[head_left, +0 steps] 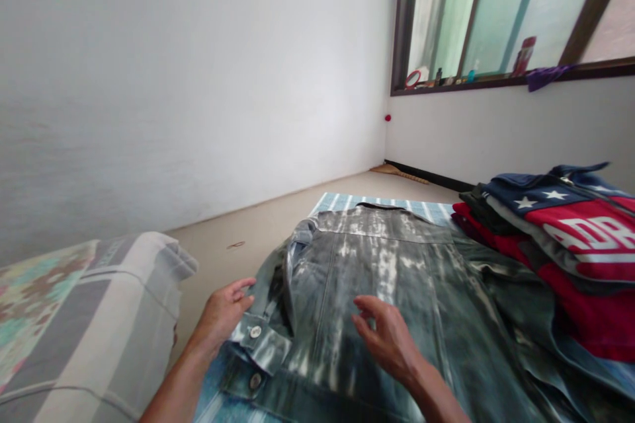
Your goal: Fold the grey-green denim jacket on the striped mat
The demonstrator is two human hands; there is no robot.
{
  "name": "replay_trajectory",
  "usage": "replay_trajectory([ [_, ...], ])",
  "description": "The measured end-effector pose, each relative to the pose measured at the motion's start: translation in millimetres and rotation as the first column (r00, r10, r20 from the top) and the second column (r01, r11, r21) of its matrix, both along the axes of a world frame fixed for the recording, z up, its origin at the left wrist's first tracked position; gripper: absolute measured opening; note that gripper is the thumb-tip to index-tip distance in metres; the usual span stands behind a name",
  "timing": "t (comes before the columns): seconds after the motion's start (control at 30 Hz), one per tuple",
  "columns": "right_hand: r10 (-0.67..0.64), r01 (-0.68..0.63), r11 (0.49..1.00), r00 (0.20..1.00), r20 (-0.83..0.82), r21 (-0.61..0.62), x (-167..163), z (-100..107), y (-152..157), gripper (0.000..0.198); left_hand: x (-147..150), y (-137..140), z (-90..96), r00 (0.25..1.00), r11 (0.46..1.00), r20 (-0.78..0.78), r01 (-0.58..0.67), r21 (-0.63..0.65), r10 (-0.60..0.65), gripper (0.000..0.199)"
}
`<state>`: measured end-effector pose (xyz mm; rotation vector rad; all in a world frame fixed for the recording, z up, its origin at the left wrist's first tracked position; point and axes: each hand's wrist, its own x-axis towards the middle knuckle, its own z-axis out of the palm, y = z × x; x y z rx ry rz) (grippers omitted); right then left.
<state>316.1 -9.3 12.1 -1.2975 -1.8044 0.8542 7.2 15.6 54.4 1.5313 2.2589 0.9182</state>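
The jacket (342, 291) lies spread beneath your right hand (384, 337), empty and half curled; your left hand (223, 317), fingers parted, is at the sleeve (265, 287). Expect soft, fairly weighty cloth; hold cuff (270, 344) or hem (297, 393). Beyond your hands: striped sheet (439, 213), floor (213, 238), white wall (198, 79).

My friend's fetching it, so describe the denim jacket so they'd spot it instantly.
From the white wall, look down to the blue-and-white striped cloth. The denim jacket lies spread over it, left of the stacked clothes in this view. Grey-green denim with streaky whitish patches and a silver-buttoned cuff sets it apart from that pile's red-and-navy top garment.
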Motion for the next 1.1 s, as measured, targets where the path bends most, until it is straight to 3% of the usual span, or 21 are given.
replay_trajectory([
  [0.1,-0.090,0.077,0.995,0.964,0.252,0.060,39.4,-1.6,-4.1,0.039,-16.2,4.4,-5.5,0.996,0.994,-0.052,0.065,-0.091,-0.069,0.043],
  [0.17,-0.161,0.136,0.987,0.892,0.421,0.089,66.8,-7.3,-5.7,0.044,-22.5,4.2,-9.7,0.983,0.987,-0.157,0.077,-0.139,-0.099,0.040],
  [0.27,-0.238,0.209,0.970,0.748,0.619,0.121,103.7,-19.5,-6.4,0.054,-16.0,-1.7,-10.7,0.914,0.996,-0.394,0.086,-0.031,-0.092,0.041],
  [0.33,-0.256,0.224,0.965,0.673,0.694,0.140,121.7,-29.7,-6.4,0.059,0.5,-5.2,-7.4,0.860,0.984,-0.505,0.145,0.105,-0.073,0.042],
  [0.4,-0.272,0.233,0.960,0.622,0.735,0.158,132.4,-41.5,-6.7,0.063,24.4,-3.2,-3.2,0.835,0.952,-0.531,0.263,0.156,-0.144,0.040],
  [0.47,-0.269,0.242,0.958,0.594,0.758,0.151,135.8,-54.1,-7.4,0.064,51.3,7.4,-1.8,0.799,0.914,-0.526,0.395,0.095,-0.291,0.037],
  [0.53,-0.252,0.252,0.960,0.580,0.775,0.123,134.3,-65.2,-8.4,0.065,76.7,26.2,-5.9,0.740,0.883,-0.517,0.464,-0.069,-0.429,0.038],
  [0.63,-0.232,0.262,0.961,0.568,0.790,0.094,130.1,-74.9,-9.6,0.065,105.8,60.7,-23.1,0.704,0.859,-0.492,0.429,-0.280,-0.512,0.039],
  [0.73,-0.229,0.260,0.961,0.562,0.795,0.093,129.3,-77.9,-9.9,0.064,122.0,86.8,-47.8,0.737,0.886,-0.499,0.319,-0.336,-0.455,0.045],
  [0.87,-0.234,0.255,0.961,0.560,0.794,0.104,132.3,-81.1,-9.5,0.064,128.2,98.3,-74.4,0.762,0.905,-0.520,0.202,-0.374,-0.385,0.063],
  [1.1,-0.215,0.263,0.963,0.591,0.778,0.066,131.6,-76.0,-9.1,0.061,127.0,98.9,-79.0,0.749,0.898,-0.535,0.181,-0.401,-0.390,0.071],
])
